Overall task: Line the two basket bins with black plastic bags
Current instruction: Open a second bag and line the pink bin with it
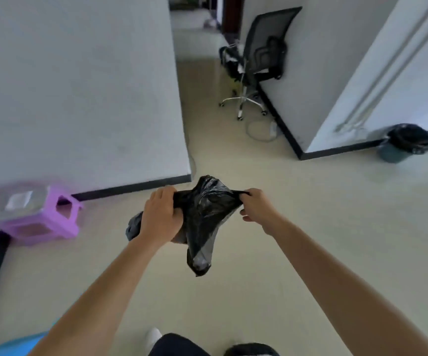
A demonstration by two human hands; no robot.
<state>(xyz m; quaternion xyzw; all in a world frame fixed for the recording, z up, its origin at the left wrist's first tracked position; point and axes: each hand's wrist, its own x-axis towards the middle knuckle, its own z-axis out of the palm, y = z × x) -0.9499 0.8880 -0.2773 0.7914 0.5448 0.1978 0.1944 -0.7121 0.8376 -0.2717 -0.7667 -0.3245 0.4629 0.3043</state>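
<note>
I hold a black plastic bag in front of me above the floor. My left hand grips its left side together with a bunched wad of black plastic that sticks out past my wrist. My right hand pinches the bag's right edge and stretches it sideways. The bag's lower end hangs loose between my arms. A grey-blue basket bin stands far right against the wall, with a black bag over its rim.
A purple plastic stool with a clear packet on it stands at the left by the wall. A black mesh office chair stands in the corridor ahead, with a cable coiled on the floor beside it. A blue object shows at bottom left.
</note>
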